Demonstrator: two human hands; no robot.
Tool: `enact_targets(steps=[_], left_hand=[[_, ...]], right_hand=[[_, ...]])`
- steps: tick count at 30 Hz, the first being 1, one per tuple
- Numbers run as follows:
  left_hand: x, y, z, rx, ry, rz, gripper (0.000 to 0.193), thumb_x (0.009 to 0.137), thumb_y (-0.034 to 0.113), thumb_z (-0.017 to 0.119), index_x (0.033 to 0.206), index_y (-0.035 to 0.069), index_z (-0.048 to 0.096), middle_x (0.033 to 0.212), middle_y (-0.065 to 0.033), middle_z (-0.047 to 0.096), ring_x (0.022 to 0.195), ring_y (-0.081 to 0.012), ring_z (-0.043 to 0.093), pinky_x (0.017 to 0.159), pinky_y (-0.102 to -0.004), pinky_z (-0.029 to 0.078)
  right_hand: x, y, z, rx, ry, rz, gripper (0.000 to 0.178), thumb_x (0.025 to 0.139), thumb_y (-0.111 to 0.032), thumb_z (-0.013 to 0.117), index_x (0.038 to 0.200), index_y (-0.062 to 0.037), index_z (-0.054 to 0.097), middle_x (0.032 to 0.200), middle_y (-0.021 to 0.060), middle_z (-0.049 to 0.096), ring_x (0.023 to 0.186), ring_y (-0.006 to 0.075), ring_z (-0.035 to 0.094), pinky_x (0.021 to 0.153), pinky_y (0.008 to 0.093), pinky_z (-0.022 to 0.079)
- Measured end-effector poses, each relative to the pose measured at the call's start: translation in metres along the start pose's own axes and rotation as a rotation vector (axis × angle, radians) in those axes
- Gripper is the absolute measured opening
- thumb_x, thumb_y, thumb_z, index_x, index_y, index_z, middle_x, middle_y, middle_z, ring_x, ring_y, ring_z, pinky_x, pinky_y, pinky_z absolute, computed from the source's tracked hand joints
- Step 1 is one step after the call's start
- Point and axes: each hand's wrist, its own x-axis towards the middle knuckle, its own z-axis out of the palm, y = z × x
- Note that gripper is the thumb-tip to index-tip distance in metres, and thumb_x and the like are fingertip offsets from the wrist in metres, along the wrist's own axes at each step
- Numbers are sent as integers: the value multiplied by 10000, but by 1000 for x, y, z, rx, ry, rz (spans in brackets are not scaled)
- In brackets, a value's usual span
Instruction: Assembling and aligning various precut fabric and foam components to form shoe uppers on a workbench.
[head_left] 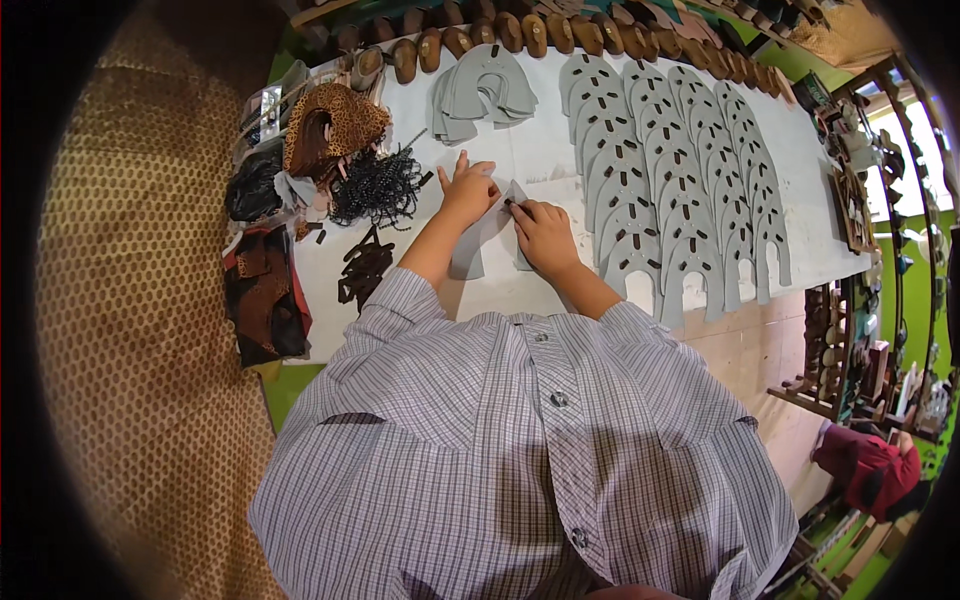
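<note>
A grey U-shaped shoe-upper piece [468,262] lies on the white table in front of me, partly covered by my hands. Over its left side is my left hand [468,194], open, with several fingers spread and nothing visible in its grasp. My right hand [546,236] is closed in a pinch on a small dark strip [509,202], right at the upper part of the grey piece. To the left of my forearm sits a small heap of dark brown strips [368,268]. Beyond my hands rests a stack of plain grey U-shaped pieces [486,92].
Overlapping rows of grey pieces with dark tabs [632,190] cover the table's right side. Wooden shoe lasts [535,36] line the far edge. Black beaded cords [378,186] and leopard-print material [330,125] lie at left. A person in red [872,468] is at far right, near shelves.
</note>
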Motion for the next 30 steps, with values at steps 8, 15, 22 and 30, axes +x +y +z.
enact_targets(steps=[8, 15, 22, 30], left_hand=[[6, -9, -1, -10, -21, -19, 50, 731, 124, 636, 731, 152, 677, 1295, 82, 472, 1355, -297, 169, 994, -684, 28], [12, -18, -2, -82, -80, -55, 122, 811, 230, 587, 847, 166, 684, 1314, 61, 459, 1357, -307, 154, 1005, -662, 23], [14, -9, -13, -167, -324, -103, 722, 772, 510, 581, 1335, 91, 410, 1445, -75, 294, 1375, -346, 4, 1043, -591, 16], [18, -21, 14, -242, -267, -223, 617, 782, 411, 551, 1274, 48, 475, 1460, -46, 262, 1365, -387, -29, 1036, -615, 39]], right_hand=[[1, 1, 0, -36, 16, -26, 308, 825, -165, 527, 1121, -102, 583, 1040, 27, 552, 977, 202, 509, 860, 372, 370], [1, 0, -1, -61, 36, -46, 310, 809, -161, 533, 1109, -107, 592, 1023, 17, 551, 954, 192, 511, 834, 369, 378], [0, 2, 2, -60, 28, -31, 305, 807, -166, 535, 1098, -100, 598, 1026, 18, 549, 951, 193, 510, 831, 371, 380], [1, 0, 3, -53, 45, -49, 300, 806, -164, 537, 1091, -94, 600, 1028, 24, 551, 952, 198, 512, 825, 372, 384]])
